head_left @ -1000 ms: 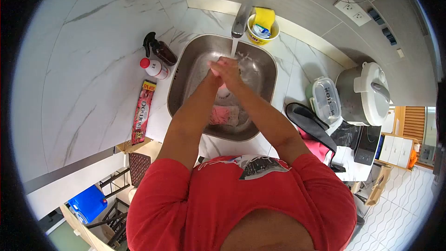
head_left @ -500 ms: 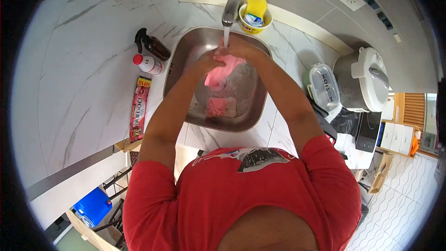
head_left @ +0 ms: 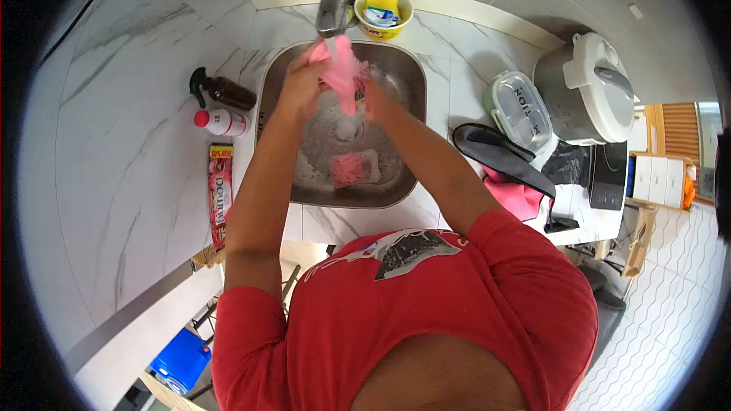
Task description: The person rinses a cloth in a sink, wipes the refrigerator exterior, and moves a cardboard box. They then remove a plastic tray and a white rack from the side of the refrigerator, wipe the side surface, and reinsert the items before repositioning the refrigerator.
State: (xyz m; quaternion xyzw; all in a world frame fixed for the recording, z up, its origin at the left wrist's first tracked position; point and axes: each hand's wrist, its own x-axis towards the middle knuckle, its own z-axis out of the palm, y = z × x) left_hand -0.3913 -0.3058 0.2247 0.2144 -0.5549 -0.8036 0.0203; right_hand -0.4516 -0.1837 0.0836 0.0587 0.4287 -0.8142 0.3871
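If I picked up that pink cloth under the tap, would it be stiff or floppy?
The pink cloth is likely floppy, since it droops from the left hand. It may feel heavy for its size, being apparently wet under the faucet.

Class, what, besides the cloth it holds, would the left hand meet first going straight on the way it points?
Most likely the faucet, just beyond the left hand and the pink cloth; from this single view, though, the hand might pass beneath it.
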